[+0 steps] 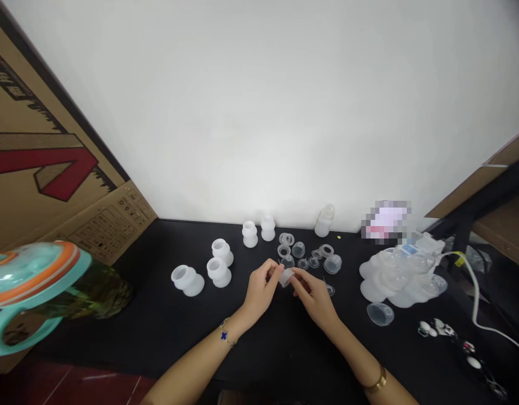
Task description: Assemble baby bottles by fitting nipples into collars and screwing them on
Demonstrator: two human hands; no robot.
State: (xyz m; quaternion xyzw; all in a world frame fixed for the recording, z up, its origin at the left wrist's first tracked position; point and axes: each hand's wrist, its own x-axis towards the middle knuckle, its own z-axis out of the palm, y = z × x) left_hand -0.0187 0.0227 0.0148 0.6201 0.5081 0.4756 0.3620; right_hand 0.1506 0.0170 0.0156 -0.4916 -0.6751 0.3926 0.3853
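Note:
My left hand (261,288) and my right hand (315,297) meet over the black table, fingertips pinched on opposite sides of a small translucent baby bottle ring (286,277). Whether a nipple sits inside it is too small to tell. Just beyond my fingers lie loose clear parts: a stack of rings (287,239), a domed cap (298,250), another cap (332,264) and flat round pieces (313,262). A thin clear part (330,289) lies beside my right hand, partly hidden. To the left stand several open white bottle bodies (219,273).
One capped bottle (324,220) stands by the wall. At right, several finished-looking bottles (396,278) lie in a pile, with a clear cap (380,314), a white cable (476,298) and a beaded string (472,363). A large teal-lidded jug (80,281) and cardboard box (107,225) stand left.

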